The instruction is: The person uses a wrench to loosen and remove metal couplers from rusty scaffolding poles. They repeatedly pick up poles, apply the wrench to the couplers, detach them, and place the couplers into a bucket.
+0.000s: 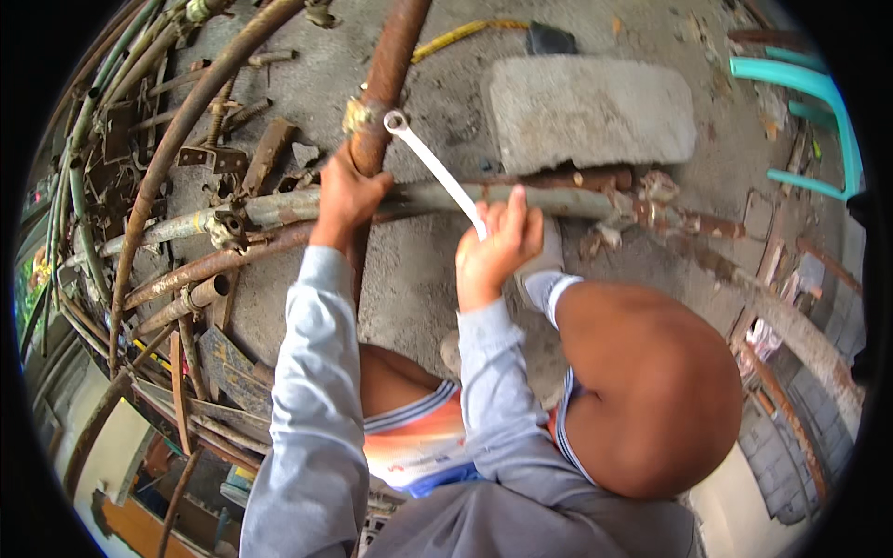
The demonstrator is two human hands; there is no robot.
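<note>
My right hand (502, 244) is closed round the lower end of a silver ring wrench (433, 165). The wrench slants up to the left, its ring end beside a rusty pipe (395, 56). A yellowish, crusted clamp (357, 115) sits on that pipe, just left of the ring; I cannot tell whether the ring is on a nut. My left hand (349, 193) grips the rusty pipe below the clamp. Under my hands a grey pipe (428, 197) runs crosswise beneath the rusty one.
Rusty pipes and clamps (209, 158) lie piled on the left. A concrete slab (592, 112) rests on the ground ahead, near a yellow hose-like piece (465, 35). At the far right is a turquoise plastic chair (833, 88). My bent knee (665, 391) is at lower right.
</note>
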